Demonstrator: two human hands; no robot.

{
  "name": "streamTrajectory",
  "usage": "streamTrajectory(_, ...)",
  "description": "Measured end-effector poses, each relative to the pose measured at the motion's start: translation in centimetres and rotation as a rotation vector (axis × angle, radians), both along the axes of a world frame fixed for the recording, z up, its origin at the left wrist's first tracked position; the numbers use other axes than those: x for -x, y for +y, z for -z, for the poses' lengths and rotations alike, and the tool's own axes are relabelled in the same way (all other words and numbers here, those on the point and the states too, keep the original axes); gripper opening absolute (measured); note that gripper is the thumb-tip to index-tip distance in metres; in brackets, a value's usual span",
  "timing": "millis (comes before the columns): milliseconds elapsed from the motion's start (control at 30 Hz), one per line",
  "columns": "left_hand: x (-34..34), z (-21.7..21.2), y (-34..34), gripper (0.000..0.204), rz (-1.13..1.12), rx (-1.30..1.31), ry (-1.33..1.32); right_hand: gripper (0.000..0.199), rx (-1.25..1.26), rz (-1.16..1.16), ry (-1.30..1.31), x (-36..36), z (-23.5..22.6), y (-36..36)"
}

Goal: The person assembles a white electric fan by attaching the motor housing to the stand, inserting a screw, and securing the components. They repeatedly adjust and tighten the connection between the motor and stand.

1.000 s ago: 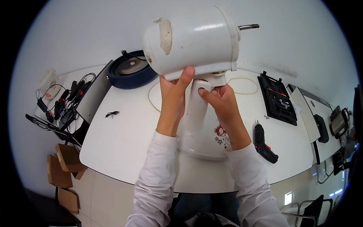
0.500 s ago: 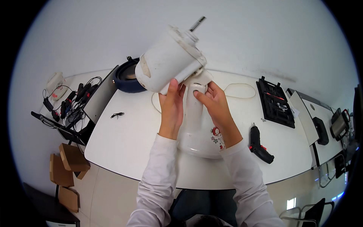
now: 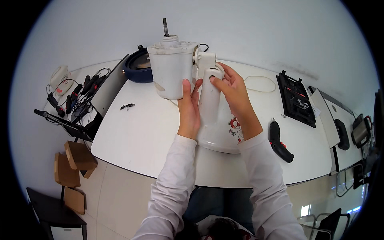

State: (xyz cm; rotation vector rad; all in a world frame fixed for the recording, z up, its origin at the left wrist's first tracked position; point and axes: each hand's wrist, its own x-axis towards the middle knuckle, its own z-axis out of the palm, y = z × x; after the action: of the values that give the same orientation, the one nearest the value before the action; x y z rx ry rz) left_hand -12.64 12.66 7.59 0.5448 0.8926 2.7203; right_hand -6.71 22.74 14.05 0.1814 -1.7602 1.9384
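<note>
The white motor housing [image 3: 172, 72] I am watching from afar now stands upright beside the stem [image 3: 210, 100], swung up from the level pose of a second ago. Its metal shaft [image 3: 165, 28], then pointing right and half a second ago slanting, points upward; the peeled patch [image 3: 160, 87] has turned to the bottom. The left of the hands [image 3: 189, 114], earlier beneath, now meets its lower right side.

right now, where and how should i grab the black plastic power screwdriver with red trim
Probably by its angled black handle, from the near right: the screwdriver lies on its side, slim tip pointing away, handle slanting back rightward, nearest you.
</note>
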Motion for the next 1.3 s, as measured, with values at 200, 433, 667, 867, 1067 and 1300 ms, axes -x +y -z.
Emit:
streamTrajectory(200,-0.7,-0.4,-0.5,0.077,-0.051,0.136,0.043,0.050,-0.004,0.007,-0.013,-0.3,0.0,0.3)
streamTrajectory(433,-1.0,-0.1,-0.7,0.069,-0.037,0.193,0.092,0.051,-0.004,0.005,0.013,-0.4,0.1,0.2)
streamTrajectory(667,-2.7,-1.3,0.7,0.052,-0.331,0.473,0.542,0.051,-0.001,-0.026,0.010,-0.3,0.1,0.5)
streamTrajectory(867,-1.5,-2.1,2.2,0.041,-0.337,0.303,0.549,0.052,-0.071,-0.019,-0.009,-0.1,0.4,1.0)
streamTrajectory(1067,-1.5,-2.1,2.0,0.042,-0.287,0.321,0.521,0.052,-0.125,-0.092,-0.022,-0.9,-0.5,1.5)
streamTrajectory(1300,-1.5,-2.0,2.6,0.037,-0.383,0.381,0.511,0.046,-0.096,-0.204,-0.067,-0.8,-0.3,3.3)
